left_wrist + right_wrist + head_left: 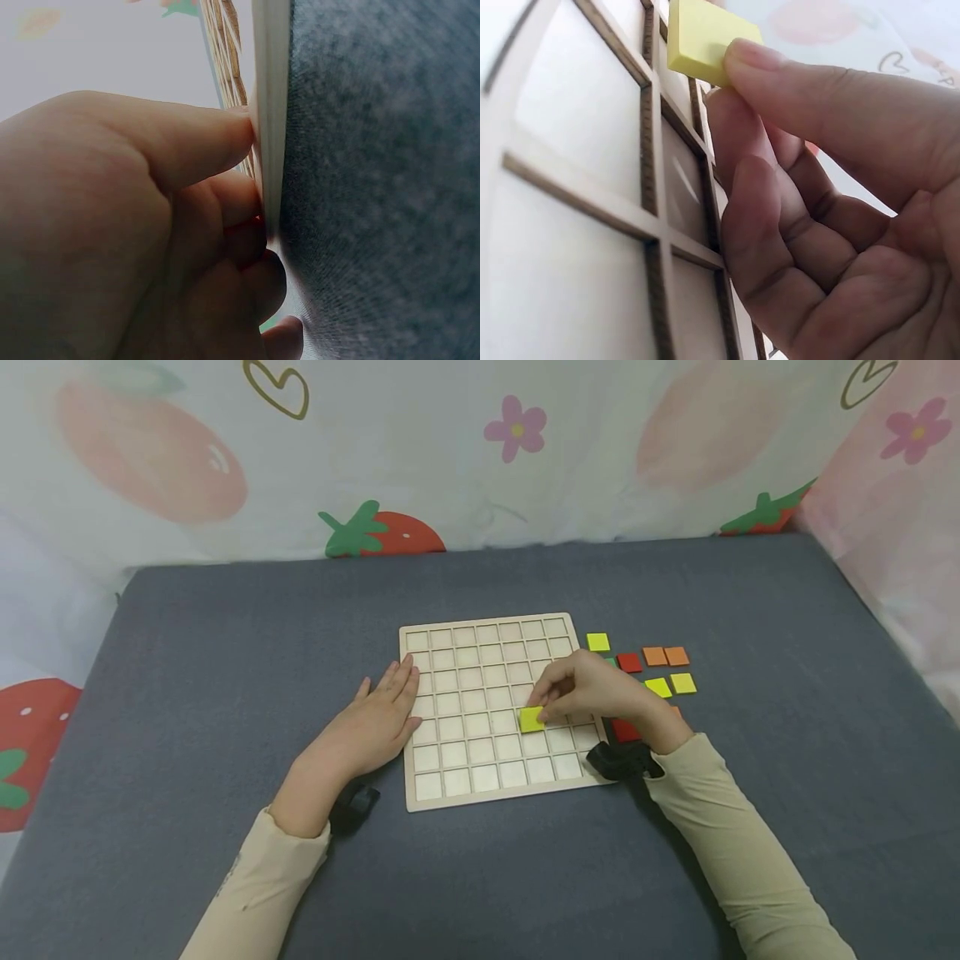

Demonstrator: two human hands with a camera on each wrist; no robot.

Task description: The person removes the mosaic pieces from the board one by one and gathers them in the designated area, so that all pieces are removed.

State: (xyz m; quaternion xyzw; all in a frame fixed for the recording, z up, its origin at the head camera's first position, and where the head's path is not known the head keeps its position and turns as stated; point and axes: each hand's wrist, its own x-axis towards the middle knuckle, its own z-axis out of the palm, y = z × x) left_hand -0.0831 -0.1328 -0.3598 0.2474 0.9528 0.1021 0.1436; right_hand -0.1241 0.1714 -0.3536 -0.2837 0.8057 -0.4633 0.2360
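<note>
A pale wooden grid board (454, 802) with rows of square cells lies on the grey cloth. My right hand (592, 689) pinches a yellow square tile (532, 719) between thumb and fingers, close over the board's right half. In the right wrist view the tile (705, 37) tilts above the grid, its corner held by the thumb. My left hand (375, 723) rests at the board's left edge, fingers straight. The left wrist view shows the thumb (202, 139) against the side of the board (271, 112).
Loose tiles lie right of the board: yellow tiles (597, 642), orange tiles (677, 656), red tiles (629, 662) and a green one partly hidden by my right hand. A grey cloth (225, 643) covers the table. Behind hangs a curtain (465, 468) with strawberries and flowers.
</note>
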